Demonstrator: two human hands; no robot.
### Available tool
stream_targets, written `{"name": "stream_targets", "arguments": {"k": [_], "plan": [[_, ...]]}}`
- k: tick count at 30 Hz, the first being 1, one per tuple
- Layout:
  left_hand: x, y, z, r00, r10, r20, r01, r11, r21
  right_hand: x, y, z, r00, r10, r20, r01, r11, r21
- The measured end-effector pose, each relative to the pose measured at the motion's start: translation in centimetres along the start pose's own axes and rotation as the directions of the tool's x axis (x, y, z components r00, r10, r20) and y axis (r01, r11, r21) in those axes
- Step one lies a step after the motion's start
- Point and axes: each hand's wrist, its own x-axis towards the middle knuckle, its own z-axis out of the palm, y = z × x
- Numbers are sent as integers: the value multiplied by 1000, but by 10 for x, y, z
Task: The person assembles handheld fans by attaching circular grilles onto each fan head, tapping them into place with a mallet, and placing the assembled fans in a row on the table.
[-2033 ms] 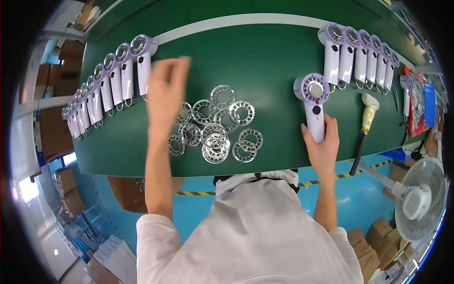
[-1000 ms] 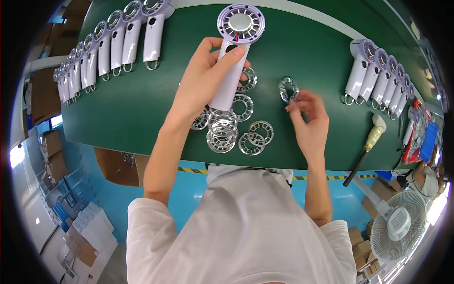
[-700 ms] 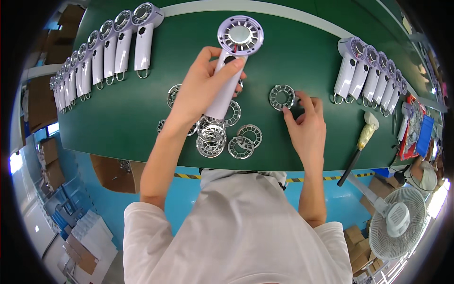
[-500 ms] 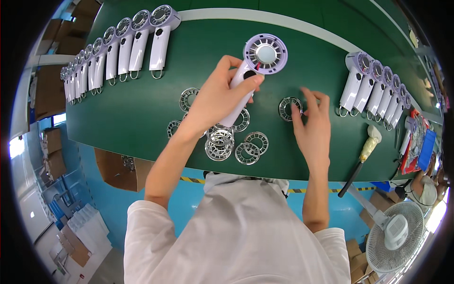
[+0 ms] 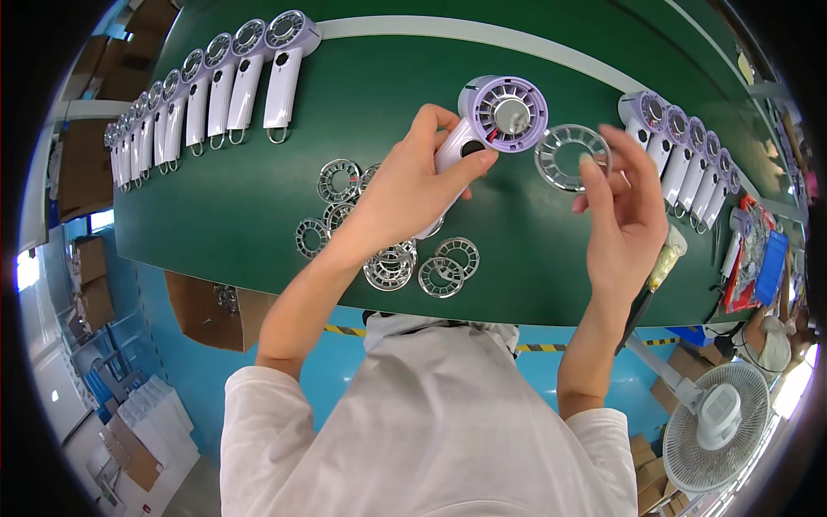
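Note:
My left hand (image 5: 428, 177) is wrapped round the white handle of a handheld fan (image 5: 506, 114). The fan's lilac head tilts to the upper right, its front uncovered, with a round silver hub and a bit of red showing inside. Between the fingertips of my right hand (image 5: 627, 185) is a shiny chrome ring (image 5: 572, 158) with slots round its rim, raised beside the fan head and apart from it. More chrome rings (image 5: 390, 267) lie loose and overlapping on the green table (image 5: 517, 258), some partly hidden by my left forearm.
A row of white fans (image 5: 282, 77) stretches along the far left; another row (image 5: 659, 138) stands at the right. A dark-handled brush-like tool (image 5: 659, 276) lies near the right edge, with a blue tray (image 5: 769, 266) beyond. Below are a cardboard box (image 5: 215, 314) and a large standing fan (image 5: 718, 422).
My right hand has picked the chrome ring up off the table and lifted it toward the fan head. My left hand has shifted the fan slightly right.

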Motion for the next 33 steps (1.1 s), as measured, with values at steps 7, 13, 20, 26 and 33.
{"name": "stream_targets", "arguments": {"k": [7,13,20,26,33], "plan": [[-4,1,10,997,68,23,-69,996,49,11,1,17,953,-289,94,303,934,-190],[-8,10,11,998,10,60,-13,999,47,13,8,27,882,-468,-47,458,877,-143],[-8,8,7,997,55,56,-57,998,22,19,6,17,813,-583,4,567,788,-240],[-10,7,8,996,86,-31,-87,995,-46,19,14,-2,920,-346,-185,244,873,-422],[-9,3,23,973,209,-95,-219,970,-109,12,5,17,983,-155,100,176,951,-254]]}}
